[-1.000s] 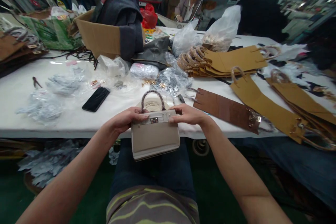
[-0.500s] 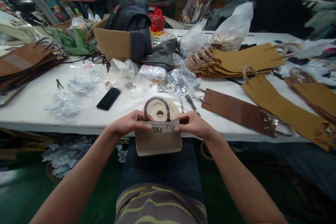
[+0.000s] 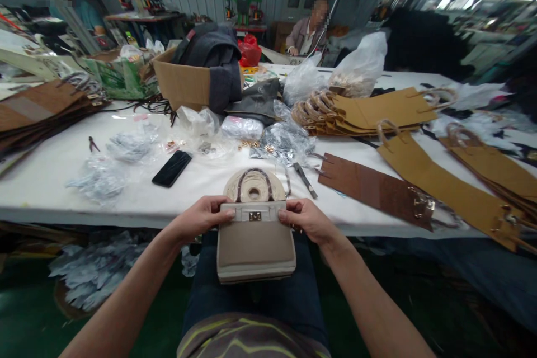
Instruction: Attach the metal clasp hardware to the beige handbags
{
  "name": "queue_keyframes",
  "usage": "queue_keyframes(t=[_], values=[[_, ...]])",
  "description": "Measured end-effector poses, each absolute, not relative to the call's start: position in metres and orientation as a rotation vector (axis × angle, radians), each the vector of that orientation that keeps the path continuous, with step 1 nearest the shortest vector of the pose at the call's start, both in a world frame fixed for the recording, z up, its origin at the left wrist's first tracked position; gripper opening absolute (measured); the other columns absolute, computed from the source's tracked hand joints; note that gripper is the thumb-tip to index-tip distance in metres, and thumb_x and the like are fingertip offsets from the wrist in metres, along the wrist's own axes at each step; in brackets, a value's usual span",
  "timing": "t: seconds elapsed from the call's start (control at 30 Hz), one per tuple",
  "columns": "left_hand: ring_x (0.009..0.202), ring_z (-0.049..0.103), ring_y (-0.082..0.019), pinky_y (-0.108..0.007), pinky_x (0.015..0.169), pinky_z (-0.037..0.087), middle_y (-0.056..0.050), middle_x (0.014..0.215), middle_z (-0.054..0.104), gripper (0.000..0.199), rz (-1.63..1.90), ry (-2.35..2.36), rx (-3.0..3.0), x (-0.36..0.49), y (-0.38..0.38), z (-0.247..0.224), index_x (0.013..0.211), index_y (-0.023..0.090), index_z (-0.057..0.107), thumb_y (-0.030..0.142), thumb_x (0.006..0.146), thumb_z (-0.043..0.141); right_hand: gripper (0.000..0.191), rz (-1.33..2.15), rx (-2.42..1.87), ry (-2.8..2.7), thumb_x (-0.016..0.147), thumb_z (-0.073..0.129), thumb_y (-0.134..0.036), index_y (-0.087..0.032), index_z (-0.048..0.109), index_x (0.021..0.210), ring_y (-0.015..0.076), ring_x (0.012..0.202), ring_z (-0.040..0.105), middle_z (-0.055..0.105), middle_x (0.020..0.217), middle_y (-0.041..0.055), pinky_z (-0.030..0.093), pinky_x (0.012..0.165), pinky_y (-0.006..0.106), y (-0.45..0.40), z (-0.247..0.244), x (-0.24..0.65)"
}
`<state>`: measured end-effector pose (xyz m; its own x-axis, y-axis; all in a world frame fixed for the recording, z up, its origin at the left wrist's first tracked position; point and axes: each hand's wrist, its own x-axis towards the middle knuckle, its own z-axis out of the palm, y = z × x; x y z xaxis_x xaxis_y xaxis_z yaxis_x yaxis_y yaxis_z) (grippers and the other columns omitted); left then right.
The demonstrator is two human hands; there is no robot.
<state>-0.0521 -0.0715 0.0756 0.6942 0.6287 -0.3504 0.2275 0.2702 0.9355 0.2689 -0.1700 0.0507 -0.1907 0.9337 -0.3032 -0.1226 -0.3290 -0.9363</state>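
A small beige handbag (image 3: 257,246) with a metal clasp (image 3: 255,216) and a dark wrapped handle is held at the table's front edge, above my lap. My left hand (image 3: 210,212) pinches its upper left corner, thumb on the front. At the upper right corner, my right hand (image 3: 305,218) grips in the same way. Behind the bag's top lies a roll of cream tape (image 3: 272,184), partly covered by the handle. To the right of the roll rests a dark-handled tool (image 3: 305,179), whose kind I cannot make out.
On the white table (image 3: 138,196) lie a black phone (image 3: 172,168), small pliers (image 3: 93,144), plastic bags of parts and a brown bag panel (image 3: 373,190). Mustard bag panels (image 3: 386,109) are stacked at right. A cardboard box (image 3: 182,81) stands behind. Another person (image 3: 308,36) sits beyond.
The handbag's front has tilted up towards me, so more of its face and the clasp show. Both hands keep their hold. My view has tipped slightly upward.
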Motion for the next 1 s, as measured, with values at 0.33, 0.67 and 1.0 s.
queue_keyframes(t=[0.33,0.67,1.0], values=[[0.047,0.037,-0.010,-0.023,0.039,0.022,0.000,0.072,0.063,0.058,0.243,0.864,1.372,-0.044,-0.017,0.093,0.124,0.017,0.081,0.060,0.086,0.091,0.062,1.412,-1.416,-1.066,0.078,0.096,-0.056,-0.015,0.081,0.121,0.0058,0.044,0.033,0.068,0.069,-0.0031,0.017,0.041,0.023,-0.115,0.070,0.286],[0.084,0.068,-0.023,-0.030,0.073,0.050,-0.008,0.097,0.080,0.049,0.472,1.036,1.516,-0.021,0.004,0.044,0.116,0.015,0.078,0.047,0.079,0.080,0.049,1.081,-1.685,-1.204,0.092,0.081,-0.030,-0.013,0.078,0.139,0.0177,0.074,0.070,0.082,0.089,0.0065,0.047,0.065,0.024,-0.084,0.026,0.273],[0.101,0.070,-0.030,-0.045,0.099,0.057,-0.011,0.114,0.078,0.035,0.576,1.252,1.931,-0.012,0.006,0.019,0.112,0.019,0.081,0.036,0.085,0.068,0.036,0.689,-1.748,-1.591,0.100,0.074,-0.035,-0.023,0.082,0.133,0.0252,0.105,0.073,0.082,0.117,0.0082,0.054,0.101,0.038,-0.090,0.017,0.279]])
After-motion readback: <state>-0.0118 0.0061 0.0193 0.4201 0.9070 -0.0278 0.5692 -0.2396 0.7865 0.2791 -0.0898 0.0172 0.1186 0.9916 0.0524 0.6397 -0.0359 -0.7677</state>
